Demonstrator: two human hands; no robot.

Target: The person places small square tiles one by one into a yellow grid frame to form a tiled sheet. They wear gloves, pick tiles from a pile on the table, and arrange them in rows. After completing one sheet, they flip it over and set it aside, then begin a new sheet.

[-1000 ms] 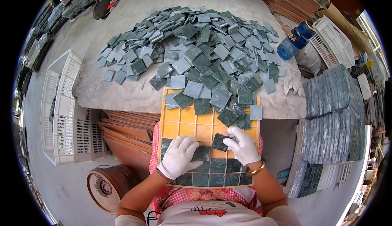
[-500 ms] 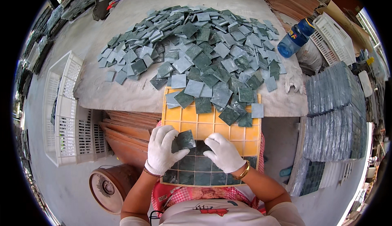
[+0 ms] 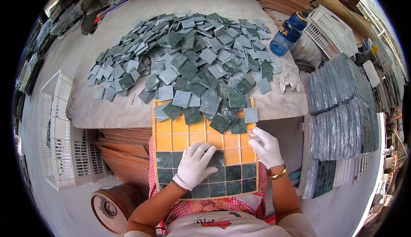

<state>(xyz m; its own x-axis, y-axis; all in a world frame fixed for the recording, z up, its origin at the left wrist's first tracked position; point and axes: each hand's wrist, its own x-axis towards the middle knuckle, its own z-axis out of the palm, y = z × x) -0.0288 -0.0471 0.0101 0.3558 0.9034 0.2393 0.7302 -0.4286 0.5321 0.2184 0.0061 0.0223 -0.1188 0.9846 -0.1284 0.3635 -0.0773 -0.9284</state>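
Note:
An orange gridded tray [image 3: 197,128] lies in front of me, its nearer rows filled with dark green stone tiles [image 3: 233,173]. Over these tiles rests my left hand [image 3: 195,165], white-gloved, open, fingers stretched out and touching the tile surface. Part of the filled rows is hidden beneath it. At the tray's right edge is my right hand [image 3: 266,148], also gloved, its thumb and forefinger a little apart with no tile seen between them. Loose square tiles [image 3: 209,102] spill from a big heap [image 3: 184,53] onto the tray's far end; a pale grey one [image 3: 251,115] lies just beyond my right fingers.
The heap sits on a pale board [image 3: 85,108]. A blue bottle [image 3: 286,36] and a white glove [image 3: 290,81] lie to its right. Stacked tile sheets [image 3: 334,125] stand at the right, a white crate [image 3: 58,130] and a brown bucket [image 3: 113,209] at the left.
My left hand has let go of the dark tile it held, and now lies flat over the filled rows. My right hand has moved right to the tray's edge. The view has shifted rightward.

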